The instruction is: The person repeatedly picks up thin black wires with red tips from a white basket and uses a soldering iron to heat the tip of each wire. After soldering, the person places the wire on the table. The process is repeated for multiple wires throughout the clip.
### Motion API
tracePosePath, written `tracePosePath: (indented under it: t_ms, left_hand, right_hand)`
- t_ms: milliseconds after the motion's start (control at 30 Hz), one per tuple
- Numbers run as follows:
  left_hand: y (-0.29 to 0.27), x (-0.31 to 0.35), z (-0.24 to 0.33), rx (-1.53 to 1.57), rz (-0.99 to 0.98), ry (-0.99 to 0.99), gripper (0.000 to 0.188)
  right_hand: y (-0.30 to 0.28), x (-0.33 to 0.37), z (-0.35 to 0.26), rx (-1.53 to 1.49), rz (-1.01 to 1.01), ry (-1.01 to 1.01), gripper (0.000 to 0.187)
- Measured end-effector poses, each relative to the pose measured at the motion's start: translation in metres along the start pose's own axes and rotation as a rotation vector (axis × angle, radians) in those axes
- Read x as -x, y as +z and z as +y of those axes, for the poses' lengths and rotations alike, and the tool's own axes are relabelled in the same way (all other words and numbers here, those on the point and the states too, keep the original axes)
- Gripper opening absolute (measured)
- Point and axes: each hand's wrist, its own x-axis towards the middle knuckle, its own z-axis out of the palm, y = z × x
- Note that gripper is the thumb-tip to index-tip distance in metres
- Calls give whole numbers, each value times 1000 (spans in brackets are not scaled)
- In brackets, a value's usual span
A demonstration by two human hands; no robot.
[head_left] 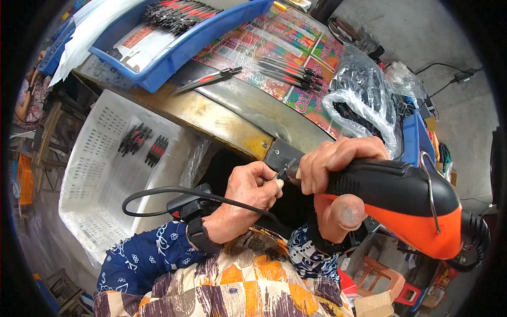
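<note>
My right hand (343, 158) is wrapped round an orange-and-black electric screwdriver (412, 206), its front end pointing left at the table's edge. Close to that tip, my left hand (249, 186) pinches a small dark piece (285, 170), mostly hidden by the fingers. Both hands meet beside a black bracket (279, 153) on the metal-edged worktable (222, 119). A slim black, red and silver part (208, 79) lies on the table beyond them. Several similar slim parts (290, 73) form a row on a colourful printed sheet.
A blue tray (153, 79) full of slim black-and-red parts stands at the far left. Below the table, a white perforated crate (79, 179) holds two bundles of them. A clear plastic bag (364, 79) sits at the table's right. A black cable (158, 190) loops by my left wrist.
</note>
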Motion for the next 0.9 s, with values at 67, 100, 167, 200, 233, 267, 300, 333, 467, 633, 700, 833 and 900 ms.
tracePosePath:
  t_ms: [67, 100, 167, 200, 233, 267, 300, 333, 467, 633, 700, 833, 900]
  left_hand:
    - [-1, 1, 1, -37, 5, 17, 5]
    - [-2, 1, 1, -66, -14, -3, 4]
    - [-5, 2, 4, -148, -40, -37, 4]
    - [-5, 1, 5, -203, -23, -51, 6]
    - [-5, 1, 5, -184, -41, -47, 7]
    - [-5, 2, 6, -167, -58, -40, 8]
    - [-6, 2, 7, -152, -73, -33, 9]
    - [-6, 3, 7, -201, -73, 10, 14]
    - [-13, 9, 13, -447, -50, 236, 22]
    - [-37, -20, 46, -920, 194, 818, 16]
    - [-47, -35, 62, -1056, 263, 846, 14]
    - [-56, -58, 79, -1351, 408, 979, 16]
    - [-58, -68, 83, -1477, 453, 963, 17]
  right_hand:
    - [2, 3, -2, 9, 37, 33, 62]
    - [2, 4, -3, 16, 52, 46, 62]
    - [4, 8, -6, 34, 70, 66, 62]
    - [4, 9, -8, 33, 85, 61, 63]
    - [6, 12, -10, 47, 133, 53, 63]
    - [6, 12, -11, 68, 156, 32, 62]
    - [7, 13, -13, 85, 178, 9, 62]
    - [8, 15, -14, 73, 209, -28, 61]
    - [2, 19, -24, 24, 289, -96, 71]
    - [-8, 21, -32, 66, 299, -135, 67]
    - [-10, 22, -32, 47, 304, -131, 67]
    - [-16, 23, -32, 17, 346, -110, 65]
    - [-21, 23, -30, 10, 328, -132, 64]
